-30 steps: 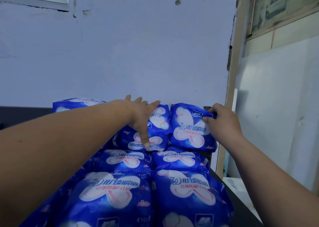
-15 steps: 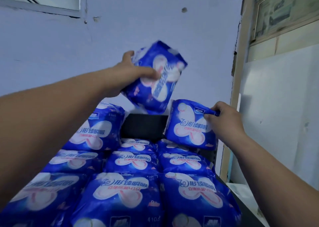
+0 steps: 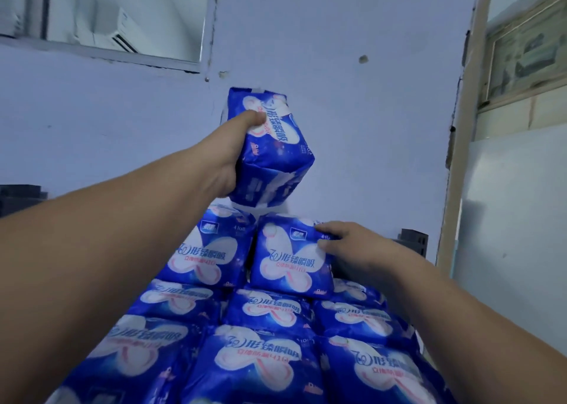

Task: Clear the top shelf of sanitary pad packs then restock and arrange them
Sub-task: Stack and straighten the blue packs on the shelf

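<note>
Blue sanitary pad packs with white flower prints cover the shelf in several rows (image 3: 264, 357). My left hand (image 3: 228, 152) grips one blue pack (image 3: 273, 155) and holds it up in the air, tilted, above the back row. My right hand (image 3: 346, 247) holds the upper right corner of an upright pack (image 3: 288, 262) at the back right, thumb on its front face. Another upright pack (image 3: 208, 250) stands just left of it. The shelf surface is hidden under the packs.
A pale blue wall (image 3: 352, 127) rises right behind the packs. A dark shelf end (image 3: 412, 241) shows at the back right. A wooden frame post (image 3: 460, 146) and a white panel (image 3: 515, 219) stand to the right. A window (image 3: 116, 20) sits high left.
My left hand lifted a pack off the back row and has raised it higher, turning it. My right hand has kept hold of the back right pack. The view has tilted upward.
</note>
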Action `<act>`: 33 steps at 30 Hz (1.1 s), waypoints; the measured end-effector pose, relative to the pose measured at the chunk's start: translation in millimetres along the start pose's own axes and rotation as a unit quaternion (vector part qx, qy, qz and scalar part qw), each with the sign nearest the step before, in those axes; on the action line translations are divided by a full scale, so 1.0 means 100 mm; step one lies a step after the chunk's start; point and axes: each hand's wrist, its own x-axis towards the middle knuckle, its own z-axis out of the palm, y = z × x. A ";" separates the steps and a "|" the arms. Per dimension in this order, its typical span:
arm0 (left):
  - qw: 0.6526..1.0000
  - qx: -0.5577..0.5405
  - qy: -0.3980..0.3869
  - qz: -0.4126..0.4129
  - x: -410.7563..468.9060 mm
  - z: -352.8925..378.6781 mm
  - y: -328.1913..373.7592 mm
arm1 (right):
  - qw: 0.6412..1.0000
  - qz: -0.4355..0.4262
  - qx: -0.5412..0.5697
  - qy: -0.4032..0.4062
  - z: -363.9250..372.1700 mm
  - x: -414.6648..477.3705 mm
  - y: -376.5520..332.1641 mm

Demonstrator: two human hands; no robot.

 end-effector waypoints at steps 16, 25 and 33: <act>0.969 0.046 -0.226 -0.091 -0.38 0.89 -0.15 | 0.898 -0.263 0.131 0.328 -0.49 -0.68 -0.40; 0.868 0.454 -0.115 0.167 -0.26 0.72 -0.45 | 0.890 -0.081 0.321 0.313 -0.92 -1.04 0.32; 0.574 0.788 -0.152 0.164 -0.10 0.51 -0.80 | 0.900 0.017 0.309 0.308 -1.01 -1.15 0.74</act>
